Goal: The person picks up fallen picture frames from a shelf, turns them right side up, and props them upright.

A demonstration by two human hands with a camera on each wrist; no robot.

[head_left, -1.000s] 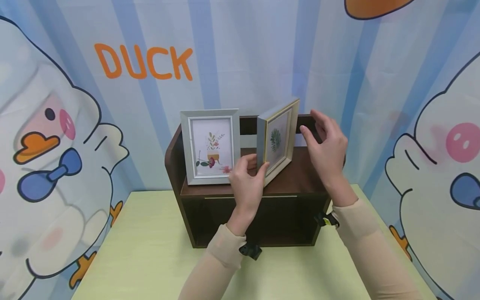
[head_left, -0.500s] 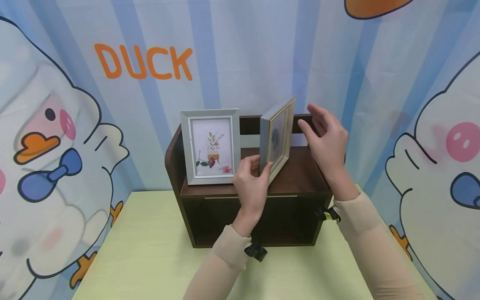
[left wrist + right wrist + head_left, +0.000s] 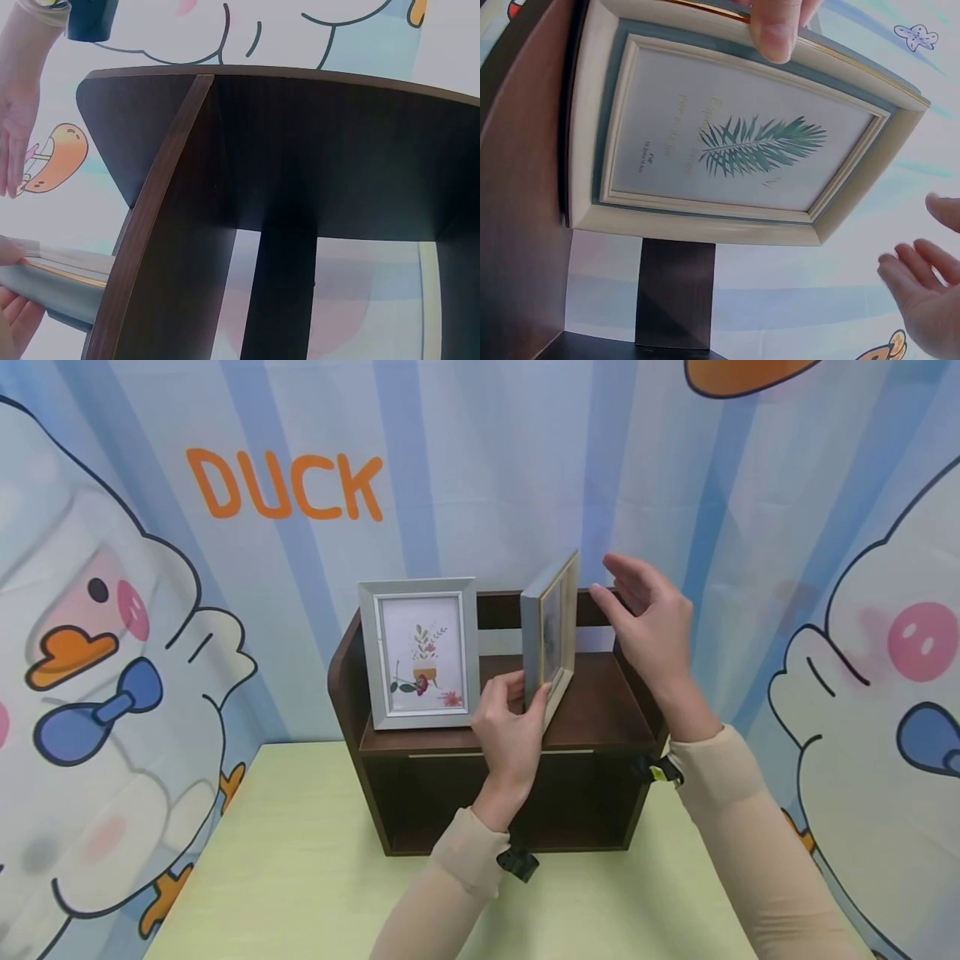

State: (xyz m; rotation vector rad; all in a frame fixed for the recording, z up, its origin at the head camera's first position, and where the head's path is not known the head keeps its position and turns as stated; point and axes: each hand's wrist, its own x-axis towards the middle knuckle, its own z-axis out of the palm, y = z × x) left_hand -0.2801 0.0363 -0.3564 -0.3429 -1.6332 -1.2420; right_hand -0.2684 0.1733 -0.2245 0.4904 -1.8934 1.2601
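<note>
My left hand pinches the near lower edge of a cream picture frame with a gold line and grey sides. That frame stands turned on the upper shelf, its picture side facing right. In the right wrist view its picture shows a green fern leaf, and the left thumb lies on the border. Just right of the frame, my right hand is raised with fingers extended, apart from it. A second, silver-grey picture frame with a flower-pot picture faces forward at the shelf's left.
The dark brown wooden shelf has raised side panels, a back rail and a lower compartment. It stands on a pale green table. A curtain printed with ducks hangs close behind.
My left hand has moved slightly right and turned the cream picture frame more edge-on to the head view. My right hand has risen a little. The silver-grey frame stays put.
</note>
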